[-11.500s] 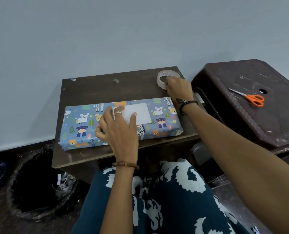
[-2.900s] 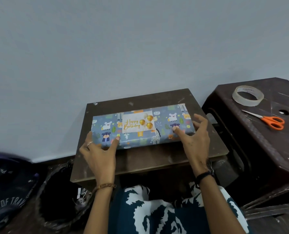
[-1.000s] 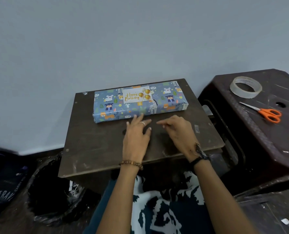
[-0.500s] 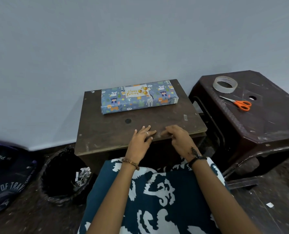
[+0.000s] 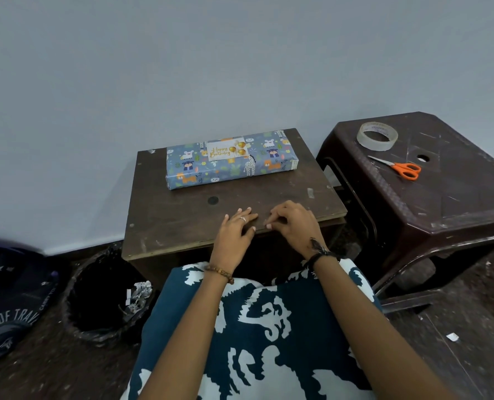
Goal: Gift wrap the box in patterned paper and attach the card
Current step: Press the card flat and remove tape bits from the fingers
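Wrapped gift box is sitting at the far edge of the small brown desk, close to the wall, pushed back from where it was a few seconds ago when both hands were on it. Happy Birthday card is lying flat on the box's top face, print side up; earlier it was showing its blank side, so it's now looking attached, though I can't see the tape holding it. Both hands are off the box now and well apart from it, resting at the near edge of the desk. Left hand is lying flat, fingers straight and relaxed, gripping nothing. Right hand is resting just beside it with fingers loosely curled; nothing visible in them, though whether the tips are picking at something tiny on the desk surface I can't tell. Tape roll and orange scissors are both parked on the dark plastic stool to the right; the roll was on the desk earlier. Black bin with paper scraps is sitting on the floor to the left. Judging from all this: paper is closed on every visible face, card is on, tools are set aside, so the task is reading as essentially done. Only open risk I'm seeing is card adhesion, not checkable from here.
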### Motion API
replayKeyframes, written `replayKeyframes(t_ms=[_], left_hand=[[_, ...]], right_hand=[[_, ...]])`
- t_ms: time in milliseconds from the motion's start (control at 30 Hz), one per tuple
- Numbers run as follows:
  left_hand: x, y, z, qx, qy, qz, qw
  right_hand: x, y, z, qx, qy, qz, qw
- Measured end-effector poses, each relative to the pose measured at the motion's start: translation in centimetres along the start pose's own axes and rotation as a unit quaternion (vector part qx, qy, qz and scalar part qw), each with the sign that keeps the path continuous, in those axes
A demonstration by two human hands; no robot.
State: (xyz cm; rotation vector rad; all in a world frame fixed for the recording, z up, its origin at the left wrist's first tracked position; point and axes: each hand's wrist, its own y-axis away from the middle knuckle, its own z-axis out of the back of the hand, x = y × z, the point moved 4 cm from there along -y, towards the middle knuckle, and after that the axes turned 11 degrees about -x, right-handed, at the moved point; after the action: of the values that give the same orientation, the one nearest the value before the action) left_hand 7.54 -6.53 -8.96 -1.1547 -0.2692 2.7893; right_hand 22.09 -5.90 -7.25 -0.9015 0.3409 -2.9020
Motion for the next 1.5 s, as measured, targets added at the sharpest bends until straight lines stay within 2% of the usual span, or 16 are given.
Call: replayKeyframes(t_ms=[100, 133, 233, 267, 333, 433, 600, 867, 1233, 1400, 1500], left_hand=[[0.0, -0.1, -0.1, -0.012, -0.007, 0.002, 1.000], [0.0, -0.2, -0.1, -0.017, -0.006, 0.004, 1.000], [0.0, -0.3, -0.1, -0.026, -0.002, 0.005, 1.000], [0.1, -0.3, -0.1, -0.029, -0.003, 0.004, 1.000], [0.0, -0.3, -0.1, -0.035, -0.002, 0.004, 0.999], [-0.3, -0.5, -0.4, -0.029, -0.006, -0.003, 1.000], [-1.3, -0.7, -1.5, -0.019, -0.027, -0.020, 0.999], [-1.7, -0.8, -2.2, -0.039, -0.047, -0.017, 0.998], [-1.6, -0.7, -2.0, -0.023, -0.042, -0.025, 0.999], [-1.7, -0.8, -2.0, -0.020, -0.044, -0.024, 0.999], [-1.7, -0.7, -1.9, -0.019, -0.042, -0.025, 0.999]], right_hand=[[0.0, -0.3, -0.3, -0.010, -0.001, -0.035, 0.999], [0.0, -0.5, -0.3, -0.028, -0.033, -0.061, 0.997], [-0.4, -0.9, 0.4, -0.134, -0.199, -0.157, 0.958], [-0.7, -1.0, 0.8, -0.168, -0.221, -0.178, 0.944], [-1.4, -1.0, 1.6, -0.213, -0.206, -0.203, 0.933], [-3.2, -1.0, 2.3, -0.248, -0.124, -0.245, 0.929], [-5.2, -1.5, 2.3, -0.189, -0.005, -0.304, 0.934], [-4.3, -2.0, 2.1, -0.113, 0.136, -0.233, 0.956], [-3.9, -1.5, 2.5, -0.174, 0.080, -0.234, 0.953], [-4.1, -2.2, 2.4, -0.119, 0.152, -0.224, 0.955], [-4.1, -2.1, 2.5, -0.126, 0.149, -0.219, 0.956]])
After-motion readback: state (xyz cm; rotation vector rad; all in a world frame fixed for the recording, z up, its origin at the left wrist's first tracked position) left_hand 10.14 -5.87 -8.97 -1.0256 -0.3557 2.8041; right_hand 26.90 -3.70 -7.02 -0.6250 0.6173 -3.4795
